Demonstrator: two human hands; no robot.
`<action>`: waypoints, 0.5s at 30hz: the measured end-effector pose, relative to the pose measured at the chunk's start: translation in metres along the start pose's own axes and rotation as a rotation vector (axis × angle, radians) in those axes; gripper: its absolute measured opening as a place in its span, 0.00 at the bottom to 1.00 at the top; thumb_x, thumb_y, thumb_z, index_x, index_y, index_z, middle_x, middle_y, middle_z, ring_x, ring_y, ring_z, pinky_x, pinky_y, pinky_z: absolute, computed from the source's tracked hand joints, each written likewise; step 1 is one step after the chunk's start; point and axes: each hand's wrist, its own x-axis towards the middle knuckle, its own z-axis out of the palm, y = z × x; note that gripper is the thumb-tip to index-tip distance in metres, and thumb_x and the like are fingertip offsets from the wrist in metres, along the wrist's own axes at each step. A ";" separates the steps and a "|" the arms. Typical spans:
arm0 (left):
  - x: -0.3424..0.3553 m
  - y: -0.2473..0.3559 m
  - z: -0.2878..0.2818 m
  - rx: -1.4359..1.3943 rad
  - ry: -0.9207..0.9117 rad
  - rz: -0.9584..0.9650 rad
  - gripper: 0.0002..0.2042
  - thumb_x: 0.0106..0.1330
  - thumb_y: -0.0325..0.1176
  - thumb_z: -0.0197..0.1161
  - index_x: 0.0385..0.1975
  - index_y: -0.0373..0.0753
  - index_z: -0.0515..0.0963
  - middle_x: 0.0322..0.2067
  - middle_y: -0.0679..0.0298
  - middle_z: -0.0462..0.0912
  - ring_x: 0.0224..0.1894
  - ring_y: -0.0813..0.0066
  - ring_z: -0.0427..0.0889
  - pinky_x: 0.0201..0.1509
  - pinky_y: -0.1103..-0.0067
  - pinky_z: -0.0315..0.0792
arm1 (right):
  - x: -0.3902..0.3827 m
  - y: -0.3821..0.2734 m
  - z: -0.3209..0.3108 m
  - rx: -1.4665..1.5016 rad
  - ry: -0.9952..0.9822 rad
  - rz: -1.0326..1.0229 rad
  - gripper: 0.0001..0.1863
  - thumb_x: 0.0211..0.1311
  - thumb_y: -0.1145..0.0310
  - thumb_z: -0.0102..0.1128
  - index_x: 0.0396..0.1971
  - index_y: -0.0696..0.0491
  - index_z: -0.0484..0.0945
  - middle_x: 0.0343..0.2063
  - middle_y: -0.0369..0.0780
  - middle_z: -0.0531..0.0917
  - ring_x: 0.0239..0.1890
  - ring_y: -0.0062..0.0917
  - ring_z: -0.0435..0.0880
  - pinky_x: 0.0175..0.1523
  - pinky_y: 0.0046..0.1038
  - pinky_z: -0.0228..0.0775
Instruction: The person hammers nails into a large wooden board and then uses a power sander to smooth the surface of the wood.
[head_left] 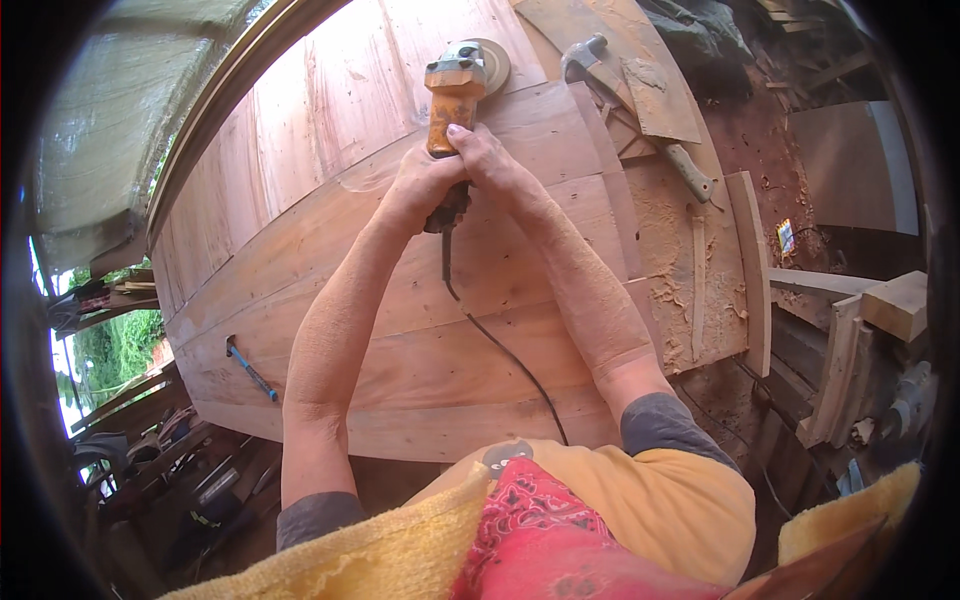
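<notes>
Both my arms reach forward over a broad wooden panel (480,350) of joined boards. My left hand (425,180) wraps round the body of an orange angle grinder (455,100) from the left. From the right, my right hand (485,160) grips the same body, its thumb lying on top. The grinder's metal head points away from me, and its round disc (492,68) rests over the panel at the head's right side. A dark power cord (500,345) runs from its rear back toward me across the boards. Fingers under the body are hidden.
A blue-handled hammer (252,368) lies at the panel's left. On a dusty side board at right are a claw hammer (590,65), a handsaw (688,172) and wood shavings. Wood offcuts (897,305) stand at far right. A sheet of tarp (110,130) hangs at upper left.
</notes>
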 end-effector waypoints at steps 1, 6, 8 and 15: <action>-0.007 -0.007 -0.007 -0.015 0.026 -0.028 0.18 0.67 0.45 0.72 0.41 0.37 0.79 0.26 0.62 0.83 0.22 0.74 0.83 0.23 0.75 0.79 | 0.000 0.006 0.009 -0.013 -0.103 -0.066 0.32 0.80 0.48 0.47 0.58 0.66 0.76 0.48 0.47 0.84 0.48 0.28 0.83 0.55 0.33 0.77; -0.024 -0.033 -0.024 -0.169 0.136 -0.005 0.16 0.67 0.45 0.73 0.41 0.38 0.81 0.27 0.64 0.84 0.24 0.76 0.83 0.23 0.75 0.78 | 0.000 0.017 0.048 -0.189 -0.086 -0.018 0.32 0.78 0.47 0.49 0.54 0.66 0.80 0.47 0.52 0.86 0.51 0.34 0.84 0.57 0.37 0.77; -0.022 -0.036 -0.022 -0.182 0.124 0.023 0.16 0.67 0.44 0.73 0.42 0.38 0.81 0.28 0.64 0.84 0.25 0.76 0.83 0.25 0.75 0.78 | 0.000 0.012 0.039 -0.110 -0.157 -0.005 0.32 0.78 0.47 0.50 0.54 0.67 0.80 0.48 0.52 0.86 0.53 0.34 0.84 0.59 0.37 0.76; 0.012 -0.011 0.049 0.100 0.000 0.185 0.17 0.61 0.43 0.71 0.41 0.35 0.84 0.28 0.58 0.87 0.32 0.68 0.87 0.36 0.70 0.81 | -0.043 -0.027 -0.063 -0.314 -0.009 0.002 0.34 0.73 0.43 0.61 0.56 0.64 0.81 0.44 0.46 0.87 0.48 0.28 0.86 0.54 0.33 0.77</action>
